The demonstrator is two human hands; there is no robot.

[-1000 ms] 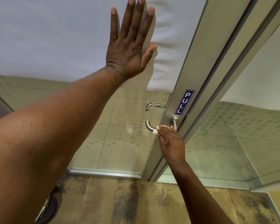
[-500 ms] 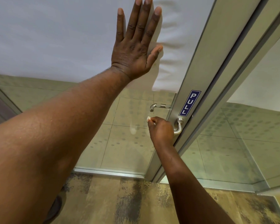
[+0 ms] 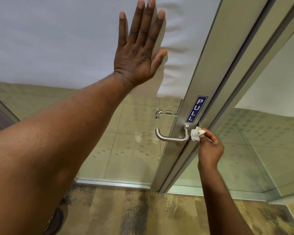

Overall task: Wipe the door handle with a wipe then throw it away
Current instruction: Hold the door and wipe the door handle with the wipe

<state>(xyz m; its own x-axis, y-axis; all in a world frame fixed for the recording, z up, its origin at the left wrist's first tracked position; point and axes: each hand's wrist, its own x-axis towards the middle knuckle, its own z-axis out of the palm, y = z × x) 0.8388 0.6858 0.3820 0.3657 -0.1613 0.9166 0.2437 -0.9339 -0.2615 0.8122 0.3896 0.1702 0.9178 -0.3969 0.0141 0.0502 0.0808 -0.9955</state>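
Observation:
A brushed-metal lever door handle (image 3: 172, 138) sticks out from the silver door frame, just below a blue PULL sign (image 3: 196, 109). My right hand (image 3: 210, 150) pinches a small crumpled white wipe (image 3: 196, 133) at the handle's base, right of the lever's neck. My left hand (image 3: 139, 48) lies flat with fingers spread against the frosted upper part of the glass door, holding nothing.
The glass door (image 3: 126, 150) shows a second handle (image 3: 165, 113) on its far side. A fixed glass panel (image 3: 244, 150) stands to the right of the frame. Patterned carpet (image 3: 143, 214) covers the floor, with my dark shoe (image 3: 57, 221) at lower left.
My right hand carried the wipe from the lever's left end across to the base at the right, leaving the lever bare. My left hand stayed flat on the glass.

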